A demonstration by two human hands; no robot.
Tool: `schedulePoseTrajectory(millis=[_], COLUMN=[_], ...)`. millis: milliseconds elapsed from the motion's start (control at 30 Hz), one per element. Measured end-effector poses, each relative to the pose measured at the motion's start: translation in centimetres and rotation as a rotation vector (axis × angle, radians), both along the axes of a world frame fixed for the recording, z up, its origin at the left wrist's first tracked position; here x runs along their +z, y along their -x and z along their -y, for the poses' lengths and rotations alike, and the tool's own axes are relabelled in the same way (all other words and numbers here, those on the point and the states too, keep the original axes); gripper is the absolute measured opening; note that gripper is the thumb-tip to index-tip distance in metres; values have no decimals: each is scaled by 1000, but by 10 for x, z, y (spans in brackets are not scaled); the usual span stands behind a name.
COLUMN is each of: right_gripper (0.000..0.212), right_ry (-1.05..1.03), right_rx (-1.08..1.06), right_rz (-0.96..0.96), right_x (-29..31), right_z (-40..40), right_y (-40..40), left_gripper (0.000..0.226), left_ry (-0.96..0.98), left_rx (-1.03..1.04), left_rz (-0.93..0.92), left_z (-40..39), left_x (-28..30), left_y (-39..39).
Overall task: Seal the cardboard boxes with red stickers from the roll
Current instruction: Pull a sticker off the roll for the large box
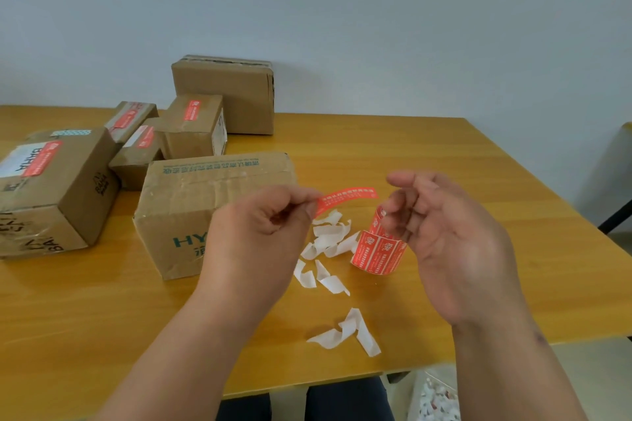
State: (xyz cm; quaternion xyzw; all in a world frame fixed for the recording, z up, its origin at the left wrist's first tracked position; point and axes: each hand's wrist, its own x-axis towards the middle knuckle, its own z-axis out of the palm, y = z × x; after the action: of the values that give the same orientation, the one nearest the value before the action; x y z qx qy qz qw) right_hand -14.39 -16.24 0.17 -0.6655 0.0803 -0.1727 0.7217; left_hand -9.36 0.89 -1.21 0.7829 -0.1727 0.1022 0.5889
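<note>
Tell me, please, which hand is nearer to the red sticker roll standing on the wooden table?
Right. The right hand hangs open just beside the red sticker roll, its fingertips overlapping the roll's top. The left hand is off to the roll's left, pinching a peeled red sticker strip.

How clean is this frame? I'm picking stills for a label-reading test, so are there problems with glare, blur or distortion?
Head view: even, soft light, no harsh glare on the table. Wide-angle bending curves the table edges. The peeled red sticker pinched by the left hand is too blurred to read; the roll behind the right hand shows print that is unreadable.
</note>
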Motion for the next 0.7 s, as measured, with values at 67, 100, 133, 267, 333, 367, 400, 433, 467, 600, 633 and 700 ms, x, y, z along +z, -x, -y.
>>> schedulePoseTrajectory(millis=[67,100,133,267,333,367,400,433,467,600,633,700], right_gripper=[33,37,38,4,9,9,9,9,9,5,3,6], right_ry=[162,251,319,322,321,319,315,303,291,237,212,186], right_rx=[19,36,38,-72,-74,-73,-73,-84,-102,-133,-120,-86], right_rz=[-6,-19,-29,-15,-28,-31,-26,-18,-7,28,40,68], right_x=[1,2,3,7,6,6,6,5,5,7,8,9], right_z=[-4,-9,-13,-25,-27,-29,-31,-33,-34,-49,-54,-64], right_y=[-1,-1,-2,-3,-5,-6,-7,-8,-9,-17,-20,-27], left_gripper=[16,15,15,20,19,17,16,21,31,24,14,11], left_ry=[43,34,14,-54,-72,-68,-73,-92,-122,-160,-140,-117], left_rx=[-27,-44,-58,-107,-108,-99,-90,-87,-91,-69,-59,-49], left_rz=[-96,-119,-133,-190,-205,-208,-209,-206,-204,-198,-203,-212], left_z=[-5,-8,-10,-19,-24,-27,-31,-34,-37,-47,-49,-53], left_x=[6,10,13,22,24,24,25,26,27,32,33,34], left_y=[-1,-2,-2,0,0,-1,-2,-3,-3,-8,-10,-13])
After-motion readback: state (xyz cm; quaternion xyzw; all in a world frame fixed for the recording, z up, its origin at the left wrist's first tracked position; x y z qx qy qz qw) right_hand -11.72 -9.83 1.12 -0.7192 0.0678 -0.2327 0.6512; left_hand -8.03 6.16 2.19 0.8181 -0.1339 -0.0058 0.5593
